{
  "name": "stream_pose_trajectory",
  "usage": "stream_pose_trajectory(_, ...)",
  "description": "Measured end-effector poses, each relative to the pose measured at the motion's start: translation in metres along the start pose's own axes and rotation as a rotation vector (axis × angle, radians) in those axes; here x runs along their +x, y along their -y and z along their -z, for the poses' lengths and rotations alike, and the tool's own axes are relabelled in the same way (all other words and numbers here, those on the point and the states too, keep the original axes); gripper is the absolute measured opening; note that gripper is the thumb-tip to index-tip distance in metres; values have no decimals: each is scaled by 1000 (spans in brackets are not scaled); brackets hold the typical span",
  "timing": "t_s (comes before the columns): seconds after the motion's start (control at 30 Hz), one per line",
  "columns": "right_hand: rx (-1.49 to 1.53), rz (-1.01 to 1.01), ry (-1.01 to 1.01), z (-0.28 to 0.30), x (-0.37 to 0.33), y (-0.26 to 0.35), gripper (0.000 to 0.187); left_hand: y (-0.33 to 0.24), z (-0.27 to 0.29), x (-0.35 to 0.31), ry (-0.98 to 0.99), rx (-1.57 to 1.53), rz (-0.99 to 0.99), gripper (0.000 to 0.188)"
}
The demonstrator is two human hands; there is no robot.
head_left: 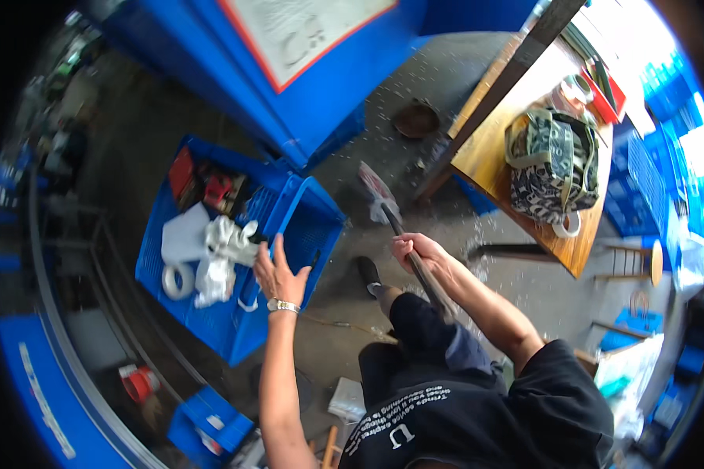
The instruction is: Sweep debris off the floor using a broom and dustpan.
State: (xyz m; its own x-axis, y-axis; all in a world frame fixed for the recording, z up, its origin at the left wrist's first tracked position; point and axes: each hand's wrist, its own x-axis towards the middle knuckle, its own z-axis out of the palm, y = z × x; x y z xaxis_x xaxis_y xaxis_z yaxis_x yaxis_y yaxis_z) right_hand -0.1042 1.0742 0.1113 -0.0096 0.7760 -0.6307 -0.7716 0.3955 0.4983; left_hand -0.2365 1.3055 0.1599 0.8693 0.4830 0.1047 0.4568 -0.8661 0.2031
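My left hand (280, 275), with a metal-banded watch (283, 306) on the wrist, is open, fingers spread. It is over the rim of a blue crate (235, 332), beside a crumpled white bundle (228, 242) that looks like gloves or cloth. A roll of white tape (177, 281) and a white sheet (184, 233) lie in the same crate. My right hand (416, 248) is closed around a long dark stick (424, 275). Its far end carries a pale and reddish head (377, 184) with clear plastic around it; I cannot tell its kind.
A wooden table (485, 168) at the right bears a patterned bag (554, 168) and a red tray (606, 98). A large blue cabinet (321, 86) stands ahead. White bits lie scattered on the floor, near a brown round pan (416, 120). Metal rails (55, 352) run along the left.
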Motion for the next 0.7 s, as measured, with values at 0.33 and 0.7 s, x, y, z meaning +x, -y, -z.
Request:
stream_pose_trajectory(0.33, -612, 584, -59, -62, -8, 25, 18, 76, -30, 39, 67, 216, -230, 56)
stream_pose_trajectory(0.7, -323, 855, -248, -116, 155, 230, 16, 154, -15, 29, 156, 383, -100, 58)
